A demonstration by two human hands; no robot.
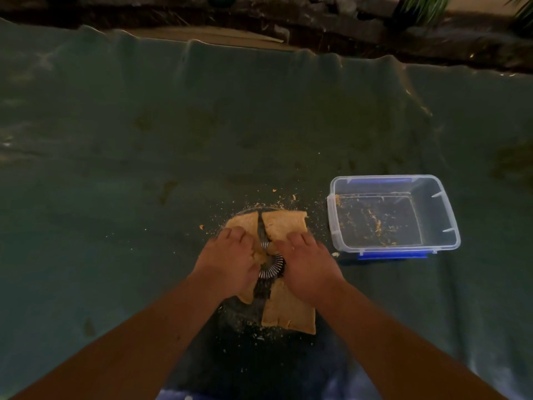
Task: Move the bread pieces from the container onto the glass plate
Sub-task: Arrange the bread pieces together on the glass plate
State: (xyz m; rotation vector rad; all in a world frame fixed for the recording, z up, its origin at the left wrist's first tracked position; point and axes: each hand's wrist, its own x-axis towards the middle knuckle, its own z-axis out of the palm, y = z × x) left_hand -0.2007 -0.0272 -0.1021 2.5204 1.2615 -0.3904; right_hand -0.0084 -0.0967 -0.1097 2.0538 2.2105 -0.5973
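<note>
Several flat tan bread pieces (284,226) lie spread over the glass plate (269,268), whose ribbed centre shows between my hands. My left hand (230,258) rests palm down on the left pieces, fingers curled onto them. My right hand (307,264) presses on the right pieces, one of which (288,313) reaches toward me past the plate's near rim. The clear plastic container (438,209) with blue clips stands to the right of the plate. Only crumbs lie on its floor.
Everything sits on a dark green cloth (144,168) covering the surface. Bread crumbs (288,197) are scattered around the plate. The cloth's far edge meets a dark stone ledge (346,27) with plant leaves at the top right.
</note>
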